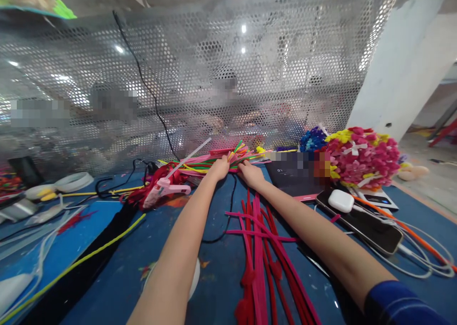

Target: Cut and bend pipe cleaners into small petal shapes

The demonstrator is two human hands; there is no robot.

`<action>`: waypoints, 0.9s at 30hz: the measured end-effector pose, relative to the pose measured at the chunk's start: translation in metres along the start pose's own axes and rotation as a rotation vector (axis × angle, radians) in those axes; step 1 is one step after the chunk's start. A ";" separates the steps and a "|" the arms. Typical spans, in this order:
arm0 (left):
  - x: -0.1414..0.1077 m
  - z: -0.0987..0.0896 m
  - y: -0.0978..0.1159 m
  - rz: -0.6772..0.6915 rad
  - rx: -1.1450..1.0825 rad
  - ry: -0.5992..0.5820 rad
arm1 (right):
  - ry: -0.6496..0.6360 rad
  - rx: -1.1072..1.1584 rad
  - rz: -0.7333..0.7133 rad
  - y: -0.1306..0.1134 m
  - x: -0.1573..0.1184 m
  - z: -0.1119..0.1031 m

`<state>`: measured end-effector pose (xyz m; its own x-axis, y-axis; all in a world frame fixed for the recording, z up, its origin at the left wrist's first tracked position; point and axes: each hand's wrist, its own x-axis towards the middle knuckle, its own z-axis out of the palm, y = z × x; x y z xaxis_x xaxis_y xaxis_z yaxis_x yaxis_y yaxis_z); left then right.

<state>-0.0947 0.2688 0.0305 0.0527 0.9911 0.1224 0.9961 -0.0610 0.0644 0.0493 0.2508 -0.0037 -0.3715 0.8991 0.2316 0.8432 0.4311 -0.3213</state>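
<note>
Both hands reach to the far edge of the blue worktop (217, 287), where a bundle of multicoloured fuzzy stems (200, 165) lies in front of a perforated metal panel (200, 77). The left hand (221, 167) has its fingers bent at the bundle, touching it; whether they are closed on any stems I cannot tell. The right hand (251, 174) is just beside it, fingers curled at the bundle's nearer side, its grip also hard to make out. Left of the hands lies a pink glue gun (164, 190), a translucent stick (194, 154) poking up from it. Red and magenta stems (258, 253) run toward the near edge, some crossing others. Toward the right edge stand pink and yellow flowers (367, 158), with a phone (378, 230) nearer, a white case (341, 201) resting on it
</note>
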 end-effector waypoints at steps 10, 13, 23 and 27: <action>-0.001 0.000 0.000 0.059 0.000 -0.015 | -0.009 0.085 -0.041 0.015 0.015 0.000; 0.002 -0.001 -0.002 0.056 -0.007 -0.009 | -0.001 0.096 -0.056 0.015 0.015 0.000; 0.007 0.003 -0.011 0.050 -0.031 0.008 | -0.002 0.112 -0.111 0.004 0.008 0.000; 0.006 0.004 -0.015 0.106 -0.032 -0.005 | -0.007 0.112 -0.094 0.000 0.012 0.004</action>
<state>-0.1089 0.2760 0.0262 0.1578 0.9795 0.1250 0.9822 -0.1688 0.0827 0.0429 0.2617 -0.0049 -0.4499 0.8548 0.2588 0.7563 0.5187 -0.3987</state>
